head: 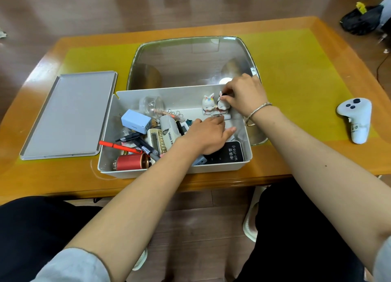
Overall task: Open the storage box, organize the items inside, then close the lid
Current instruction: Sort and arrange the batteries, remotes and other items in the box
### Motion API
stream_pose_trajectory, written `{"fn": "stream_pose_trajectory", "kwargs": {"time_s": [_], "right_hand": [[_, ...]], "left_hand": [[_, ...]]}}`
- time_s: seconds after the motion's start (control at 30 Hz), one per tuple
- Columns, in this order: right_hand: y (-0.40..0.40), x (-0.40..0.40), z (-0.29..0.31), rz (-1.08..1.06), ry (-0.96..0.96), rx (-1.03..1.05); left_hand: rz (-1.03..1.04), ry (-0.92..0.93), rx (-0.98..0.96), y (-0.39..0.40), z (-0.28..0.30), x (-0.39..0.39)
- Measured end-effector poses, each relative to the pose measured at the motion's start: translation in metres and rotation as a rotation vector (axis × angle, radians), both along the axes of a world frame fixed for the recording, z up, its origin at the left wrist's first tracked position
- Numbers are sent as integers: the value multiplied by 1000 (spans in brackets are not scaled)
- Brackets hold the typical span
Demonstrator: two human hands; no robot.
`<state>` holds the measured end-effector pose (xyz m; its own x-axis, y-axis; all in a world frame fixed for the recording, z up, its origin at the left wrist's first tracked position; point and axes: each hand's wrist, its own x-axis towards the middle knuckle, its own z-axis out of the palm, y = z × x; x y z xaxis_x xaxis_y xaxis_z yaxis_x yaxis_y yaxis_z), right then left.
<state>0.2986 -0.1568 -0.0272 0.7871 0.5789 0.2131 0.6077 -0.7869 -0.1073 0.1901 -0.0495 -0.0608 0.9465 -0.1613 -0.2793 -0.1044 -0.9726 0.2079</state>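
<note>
Head view: your right hand point(243, 95) pinches the rabbit figurine point(222, 106) at two o'clock in the storage box point(169, 171); left hand point(206, 135) flat, fingers relaxed. Looks brittle, so grip its body, not ears.

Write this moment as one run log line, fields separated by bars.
stage: organizing | storage box: open | lid: on table, left of box | right hand: pinches rabbit figurine | left hand: flat inside box
</note>
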Motion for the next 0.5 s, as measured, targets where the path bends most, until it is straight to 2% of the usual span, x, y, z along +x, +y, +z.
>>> {"fn": "stream_pose_trajectory", "kwargs": {"time_s": [0.5], "right_hand": [[6, 3, 1, 5, -51, -88]], "left_hand": [[27, 30, 3, -4, -8, 1]]}}
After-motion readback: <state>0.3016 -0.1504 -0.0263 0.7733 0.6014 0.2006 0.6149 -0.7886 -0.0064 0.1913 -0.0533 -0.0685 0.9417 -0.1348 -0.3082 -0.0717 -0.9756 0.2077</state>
